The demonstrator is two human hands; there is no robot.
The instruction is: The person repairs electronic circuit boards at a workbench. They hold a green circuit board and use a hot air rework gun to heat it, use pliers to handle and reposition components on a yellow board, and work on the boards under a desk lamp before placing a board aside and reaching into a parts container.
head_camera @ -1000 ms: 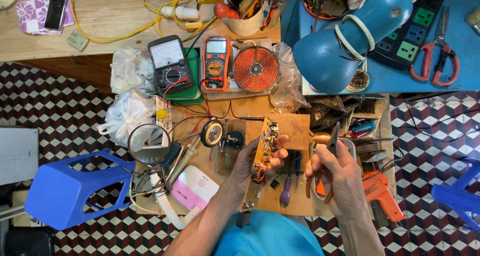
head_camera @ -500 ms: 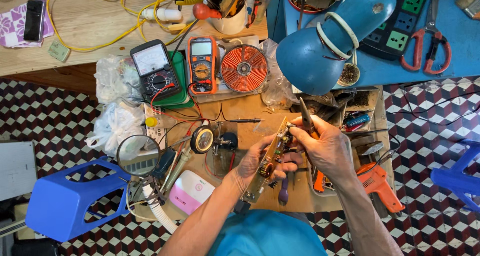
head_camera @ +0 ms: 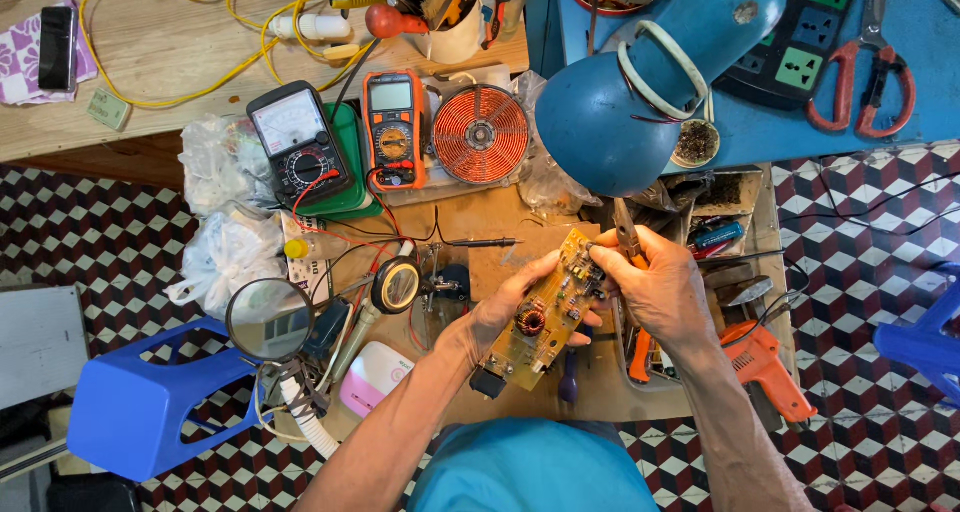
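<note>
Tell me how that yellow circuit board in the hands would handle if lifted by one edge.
The circuit board looks like a flat rigid panel, so it probably stays stiff. Its copper-wound coil likely makes that end heavier. The small upright parts look fragile, which may be why the left hand cradles it from below while the right hand works above.

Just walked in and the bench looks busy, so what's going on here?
A person is holding a yellowish circuit board over a cluttered workbench. The left hand grips the board from below, tilted, while the right hand holds a slim tool at the board's upper end. A blue lamp hangs just above, with two meters and a magnifier off to the side.
</note>
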